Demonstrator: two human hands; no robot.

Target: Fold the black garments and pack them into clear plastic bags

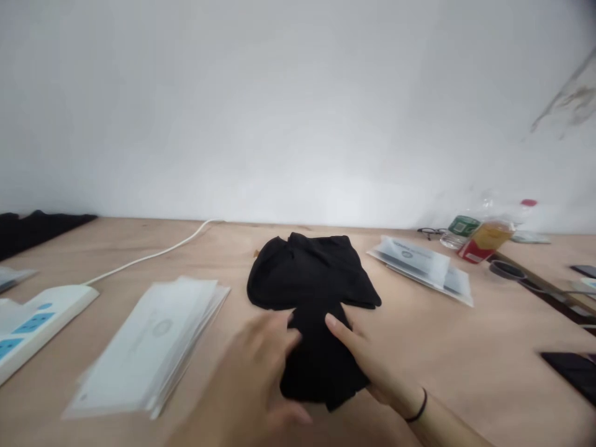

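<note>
The left hand (251, 366)'s fingers spread at the compact black cloth (321, 366), which the right hand (372, 363) clamps, thumb on top. It looks folded, unsleeved; the looser black fabric (307, 273) lies toward the desk (465, 372)'s back edge, between plastic sleeves (153, 341).

Blurred print marks the frosted bags (149, 347) and the bottle labels (479, 245); none is readable.

Soft matt cloth on pale wood
Black fabric (321, 357) looks smooth and matt; tabletop (419, 347), matt wood; zip bags (153, 341), frosted plastic; power strip (56, 316), smooth white plastic.
</note>
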